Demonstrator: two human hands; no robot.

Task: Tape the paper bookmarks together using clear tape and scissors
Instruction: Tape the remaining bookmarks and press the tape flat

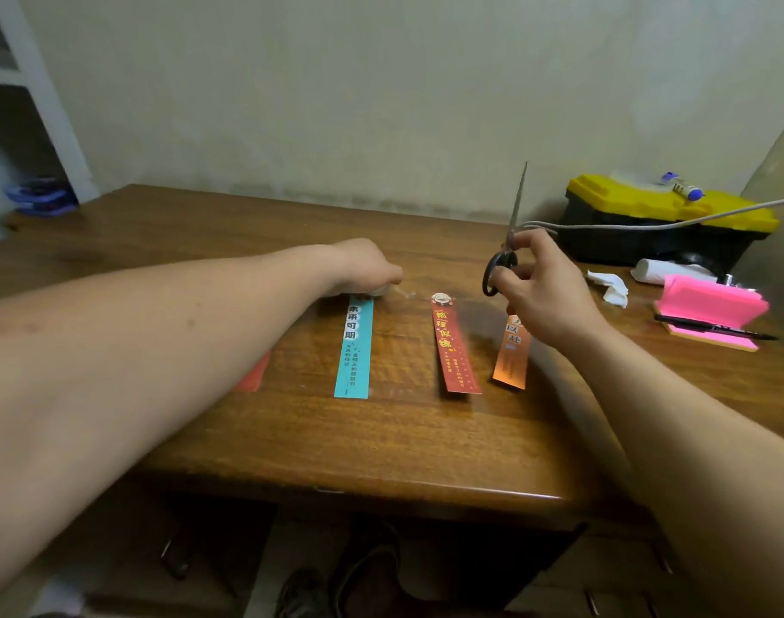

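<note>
Three paper bookmarks lie side by side on the wooden table (381,448): a teal bookmark (354,350), a red bookmark (453,350) and an orange bookmark (511,356). Another red strip (254,374) shows under my left forearm. My left hand (363,265) is curled at the top of the teal bookmark, gripping the clear tape roll (381,289), with a short clear tape strip (403,293) running right. My right hand (542,287) holds black-handled scissors (504,256) upright, blades closed and pointing up, above the orange bookmark's top.
A black and yellow toolbox (658,220) stands at the back right with a cord (626,225) across it. White tissue (611,285), a pink sticky-note pad (711,310) and a black pen (716,330) lie at the right. White shelves (20,104) stand at the left.
</note>
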